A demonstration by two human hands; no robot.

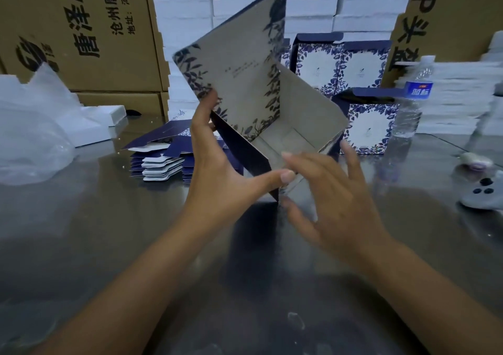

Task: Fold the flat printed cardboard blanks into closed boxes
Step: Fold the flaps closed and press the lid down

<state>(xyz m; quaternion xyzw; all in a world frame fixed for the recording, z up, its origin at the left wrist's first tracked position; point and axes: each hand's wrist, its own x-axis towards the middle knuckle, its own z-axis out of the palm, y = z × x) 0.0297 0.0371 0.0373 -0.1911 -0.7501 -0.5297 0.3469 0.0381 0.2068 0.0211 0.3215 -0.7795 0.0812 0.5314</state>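
Observation:
A half-formed box (296,120), dark blue outside and grey with leaf print inside, stands tilted on one corner on the metal table (109,245). Its lid (239,63) stands open, pointing up and back. My left hand (217,169) holds the box's left wall, fingers reaching up along it and thumb lying across the near corner. My right hand (334,205), blurred, has its fingers spread against the near right wall. A stack of flat blanks (163,161) lies behind my left hand.
Finished blue-and-white boxes (373,125) stand stacked at the back right beside a water bottle (411,104). A clear plastic bag (27,136) lies at left, a grey device (484,191) at right. Brown cartons (81,27) and white foam stacks (367,0) line the back.

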